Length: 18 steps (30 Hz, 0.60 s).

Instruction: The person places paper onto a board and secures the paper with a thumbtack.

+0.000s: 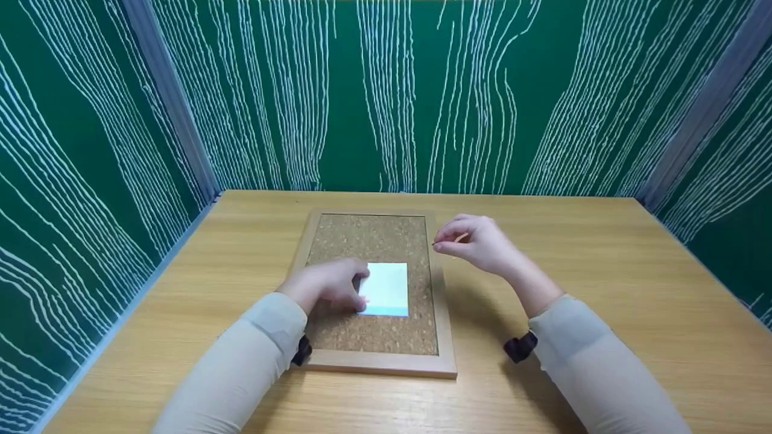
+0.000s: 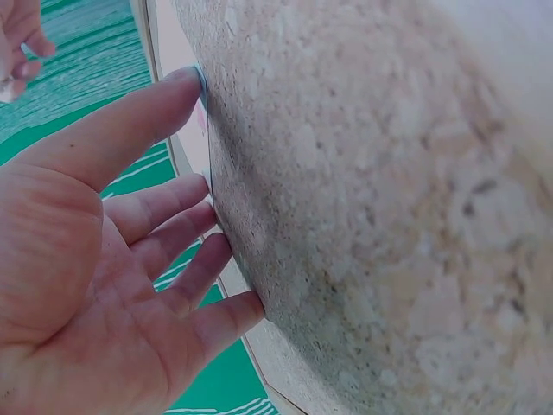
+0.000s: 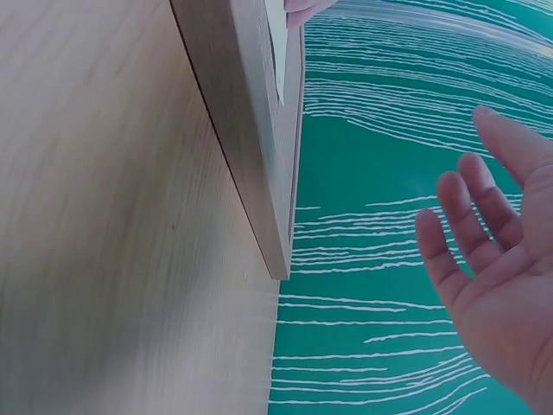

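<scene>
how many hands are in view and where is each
2. The left hand touches the left side of the pale square sheet on the cork board; the right hand is raised near the board's right edge.

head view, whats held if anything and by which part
The left hand holds the white square paper down at its left edge; whether the right hand holds anything is unclear.

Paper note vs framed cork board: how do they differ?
Look: the paper note is pale, while the framed cork board is speckled brown with a wooden rim.
Size: the paper note is far smaller, covering only part of the cork.
Shape: the paper note looks square; the framed cork board is an elongated rectangle.
Shared: both have straight edges.
</scene>
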Each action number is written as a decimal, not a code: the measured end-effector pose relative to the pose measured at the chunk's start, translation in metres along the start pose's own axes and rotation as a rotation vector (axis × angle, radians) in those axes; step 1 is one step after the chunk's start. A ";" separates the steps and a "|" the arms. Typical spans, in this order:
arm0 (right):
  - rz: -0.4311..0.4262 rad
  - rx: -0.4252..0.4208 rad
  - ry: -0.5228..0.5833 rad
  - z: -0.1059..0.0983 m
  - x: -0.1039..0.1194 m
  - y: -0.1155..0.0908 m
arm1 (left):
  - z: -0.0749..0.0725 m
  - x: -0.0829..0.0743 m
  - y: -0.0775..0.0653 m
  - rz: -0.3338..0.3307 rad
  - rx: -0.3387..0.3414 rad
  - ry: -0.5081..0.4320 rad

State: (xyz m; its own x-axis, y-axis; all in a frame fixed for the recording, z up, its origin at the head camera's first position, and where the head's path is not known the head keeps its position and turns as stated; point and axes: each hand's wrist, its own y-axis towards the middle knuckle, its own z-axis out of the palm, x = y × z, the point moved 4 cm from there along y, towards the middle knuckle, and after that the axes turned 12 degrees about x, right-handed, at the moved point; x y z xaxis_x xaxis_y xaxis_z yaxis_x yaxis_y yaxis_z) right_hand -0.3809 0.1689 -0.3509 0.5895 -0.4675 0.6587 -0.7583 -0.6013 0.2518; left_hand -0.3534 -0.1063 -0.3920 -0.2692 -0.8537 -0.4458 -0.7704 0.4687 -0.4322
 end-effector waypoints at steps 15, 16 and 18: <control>0.120 0.280 -0.024 0.016 0.002 0.032 | 0.001 0.000 0.003 0.022 0.006 0.024; 0.127 0.290 -0.024 0.017 0.002 0.033 | 0.000 0.000 0.004 0.030 0.005 0.038; 0.135 0.306 -0.022 0.019 0.001 0.037 | 0.000 -0.001 0.005 0.044 0.004 0.064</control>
State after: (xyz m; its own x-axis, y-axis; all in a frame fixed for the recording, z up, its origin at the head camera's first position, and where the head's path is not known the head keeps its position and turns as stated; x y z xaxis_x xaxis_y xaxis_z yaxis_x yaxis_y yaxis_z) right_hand -0.4032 0.1336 -0.3544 0.4980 -0.5677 0.6555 -0.7130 -0.6983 -0.0631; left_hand -0.3571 -0.1036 -0.3936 -0.3388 -0.8452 -0.4134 -0.7551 0.5064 -0.4164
